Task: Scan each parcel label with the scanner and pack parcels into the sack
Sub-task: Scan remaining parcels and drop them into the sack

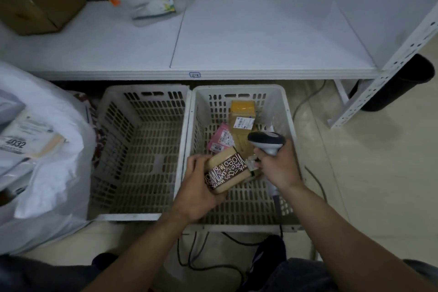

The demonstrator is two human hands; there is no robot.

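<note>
The white shelf (237, 38) runs across the top of your view, and its front edge hangs above the far ends of both crates. At your left the white sack (47, 173) stands open with parcels already inside. The left crate (142, 149) is empty; the right crate (239, 92) holds a yellow parcel (241, 114) and a pink parcel (219, 140). Your left hand (196, 189) is wrapped around a small brown parcel with patterned tape (226, 172) and holds it above the right crate. Your right hand (279, 166) is closed around the handle of the scanner (266, 141), just beside this parcel. No label shows on the side facing up; it is probably underneath, so a scan now could fail or could read the pink parcel's label instead. The scanner cable (276, 197) goes down over the near crate wall and may catch there. You have free room toward the sack over the empty crate, but keep low, under the shelf edge.
</note>
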